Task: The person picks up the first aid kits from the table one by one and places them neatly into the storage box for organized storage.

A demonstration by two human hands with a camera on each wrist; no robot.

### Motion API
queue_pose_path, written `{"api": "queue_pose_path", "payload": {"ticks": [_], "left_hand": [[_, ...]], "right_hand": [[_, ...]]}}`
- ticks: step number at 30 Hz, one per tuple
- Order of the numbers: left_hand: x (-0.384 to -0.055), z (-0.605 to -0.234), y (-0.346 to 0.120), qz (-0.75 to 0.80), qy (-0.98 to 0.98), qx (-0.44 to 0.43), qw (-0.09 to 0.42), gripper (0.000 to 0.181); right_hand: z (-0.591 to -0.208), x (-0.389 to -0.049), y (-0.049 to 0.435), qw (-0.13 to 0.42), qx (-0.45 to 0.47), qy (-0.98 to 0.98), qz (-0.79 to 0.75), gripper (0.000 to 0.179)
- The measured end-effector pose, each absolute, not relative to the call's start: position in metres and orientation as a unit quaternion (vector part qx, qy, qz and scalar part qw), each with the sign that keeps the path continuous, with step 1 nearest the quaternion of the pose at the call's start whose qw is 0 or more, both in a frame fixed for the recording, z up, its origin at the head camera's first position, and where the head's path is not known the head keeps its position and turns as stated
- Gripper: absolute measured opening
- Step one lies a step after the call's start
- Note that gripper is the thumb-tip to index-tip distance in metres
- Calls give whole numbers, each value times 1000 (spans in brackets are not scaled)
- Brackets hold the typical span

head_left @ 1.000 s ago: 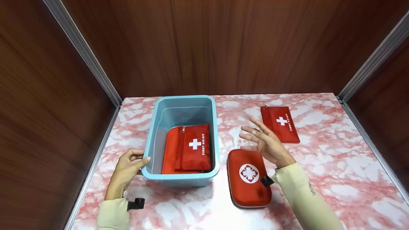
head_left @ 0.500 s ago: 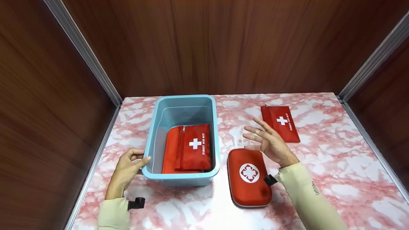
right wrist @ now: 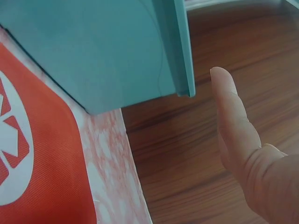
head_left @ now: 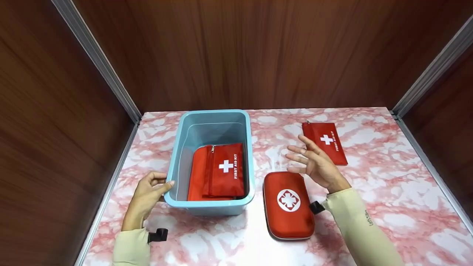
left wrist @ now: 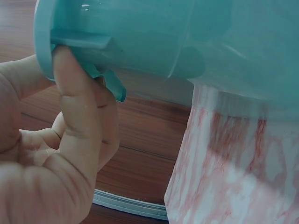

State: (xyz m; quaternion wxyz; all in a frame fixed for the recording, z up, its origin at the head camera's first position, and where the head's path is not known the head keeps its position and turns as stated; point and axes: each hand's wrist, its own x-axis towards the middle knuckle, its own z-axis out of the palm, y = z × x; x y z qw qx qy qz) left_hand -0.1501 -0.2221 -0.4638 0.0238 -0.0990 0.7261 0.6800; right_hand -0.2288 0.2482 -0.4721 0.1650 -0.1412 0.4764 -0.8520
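My left hand [head_left: 146, 192] grips the left rim of a light-blue plastic bin [head_left: 208, 204], thumb over the edge. In the left wrist view, curled fingers [left wrist: 74, 107] tuck under the bin's lip. Inside the bin, a flat red first aid pouch [head_left: 223, 184] with a white cross lies on another red item [head_left: 196, 173], mostly covered. My right hand [head_left: 317, 166] hovers with fingers spread and holds nothing. It is above the far end of a red hard-shell first aid case [head_left: 290, 225] and overlaps the corner of a second red pouch [head_left: 327, 139].
Everything stands on a red-and-white marbled table [head_left: 391, 184]. Dark wood panels [head_left: 258, 55] rise at the back and both sides, joined by metal corner rails [head_left: 107, 66]. The case lies just right of the bin; the second pouch is farther back on the right.
My right hand has drifted slightly to the right, away from the bin, fingers still spread. The left hand, bin, pouches and case have stayed in place.
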Motion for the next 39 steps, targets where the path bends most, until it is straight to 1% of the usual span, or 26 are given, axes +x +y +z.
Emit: {"api": "queue_pose_path", "payload": {"ticks": [9, 19, 30, 39], "left_hand": [[-151, -465, -222, 679, 727, -101, 24, 31], [-151, -463, -222, 680, 726, -99, 23, 30], [-150, -463, -222, 674, 730, -107, 25, 32], [-151, -463, -222, 673, 732, -105, 23, 32]], "right_hand": [[-475, -229, 255, 160, -130, 471, -858, 46], [-473, -229, 264, 146, -93, 487, -856, 47], [-475, -229, 272, 145, -97, 484, -858, 45], [-477, -229, 274, 128, -62, 493, -859, 46]]}}
